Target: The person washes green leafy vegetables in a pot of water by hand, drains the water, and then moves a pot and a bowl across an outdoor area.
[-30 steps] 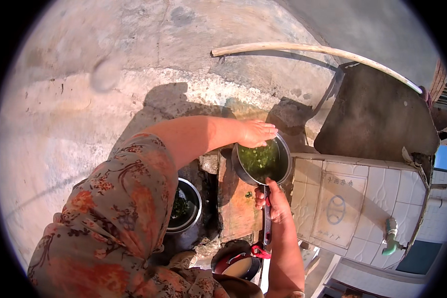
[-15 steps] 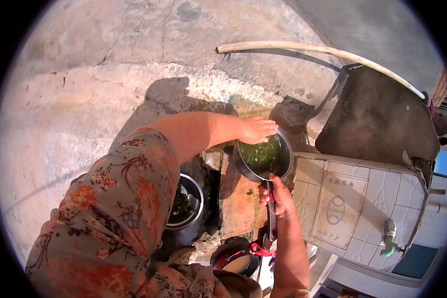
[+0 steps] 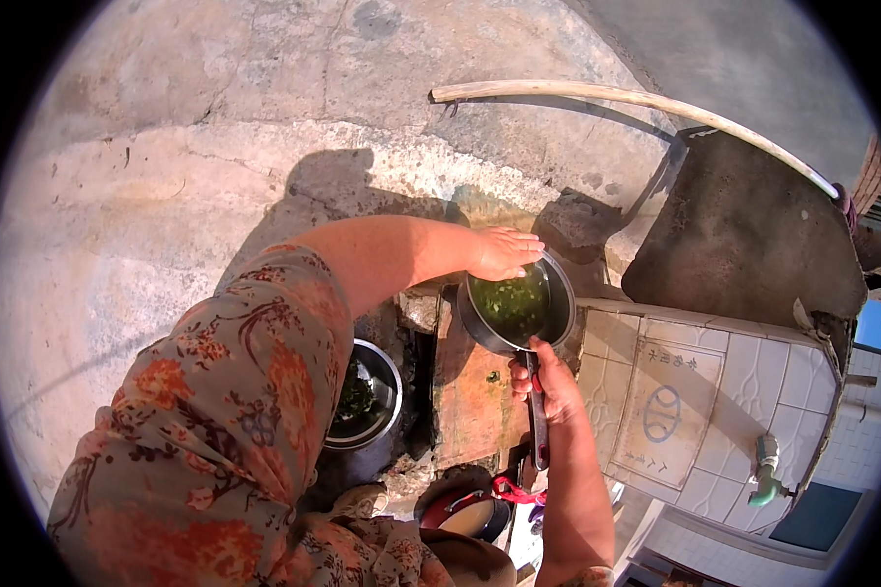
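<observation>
A steel saucepan (image 3: 563, 311) with a dark handle is tilted in front of me. Inside it is greenish water with chopped green leaves (image 3: 511, 305) and pale bits. My right hand (image 3: 550, 380) is wrapped round the handle near the pan, thumb on top. My left hand (image 3: 504, 254) lies flat across the far rim, fingers stretched out and together, partly covering the opening. To the left, half hidden by my sleeve, a metal bowl (image 3: 390, 396) holds dark green leaves.
A white-tiled block (image 3: 607, 391) with a green tap (image 3: 768, 474) stands at the right. Behind it are a dark slab (image 3: 744, 235) and a long pale curved pole (image 3: 578, 90). Below the pan lies a reddish slab (image 3: 475, 411), with a red-and-black shoe (image 3: 455, 509) nearer me.
The pan has shifted very slightly, and the leaves and water inside look moved about. Both hands keep their places on the rim and handle.
</observation>
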Demonstrator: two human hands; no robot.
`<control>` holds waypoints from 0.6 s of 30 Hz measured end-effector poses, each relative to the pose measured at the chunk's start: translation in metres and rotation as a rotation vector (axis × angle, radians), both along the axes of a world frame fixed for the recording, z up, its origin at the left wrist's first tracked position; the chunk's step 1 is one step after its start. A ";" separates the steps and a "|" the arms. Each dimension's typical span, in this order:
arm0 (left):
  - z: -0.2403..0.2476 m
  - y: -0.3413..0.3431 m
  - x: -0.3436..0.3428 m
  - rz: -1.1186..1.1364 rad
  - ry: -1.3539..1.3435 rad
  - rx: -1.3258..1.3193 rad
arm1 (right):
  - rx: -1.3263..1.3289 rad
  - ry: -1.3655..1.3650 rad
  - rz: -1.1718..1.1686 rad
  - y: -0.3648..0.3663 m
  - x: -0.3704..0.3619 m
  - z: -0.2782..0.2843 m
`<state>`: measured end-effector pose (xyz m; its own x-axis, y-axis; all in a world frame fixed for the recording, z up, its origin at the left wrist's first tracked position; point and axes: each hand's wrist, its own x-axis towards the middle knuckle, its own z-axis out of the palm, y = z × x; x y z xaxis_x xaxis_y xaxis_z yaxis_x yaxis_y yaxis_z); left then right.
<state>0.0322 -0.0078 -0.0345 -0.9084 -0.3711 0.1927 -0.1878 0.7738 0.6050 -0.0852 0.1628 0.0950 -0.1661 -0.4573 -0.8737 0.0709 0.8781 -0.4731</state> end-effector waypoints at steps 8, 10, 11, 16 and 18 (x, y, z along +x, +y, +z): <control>-0.009 0.000 0.000 0.023 0.060 0.020 | 0.015 -0.003 0.031 -0.003 -0.001 0.000; -0.011 0.000 -0.001 0.026 0.058 0.016 | 0.009 -0.008 0.046 -0.003 -0.001 0.000; -0.013 0.000 -0.001 0.028 0.057 0.014 | 0.006 -0.011 0.054 -0.003 -0.001 0.000; -0.006 0.002 0.002 0.030 0.015 0.027 | 0.019 -0.007 0.046 -0.004 0.000 0.001; -0.005 0.003 0.003 0.031 0.007 0.034 | 0.023 -0.009 0.044 -0.004 -0.001 0.001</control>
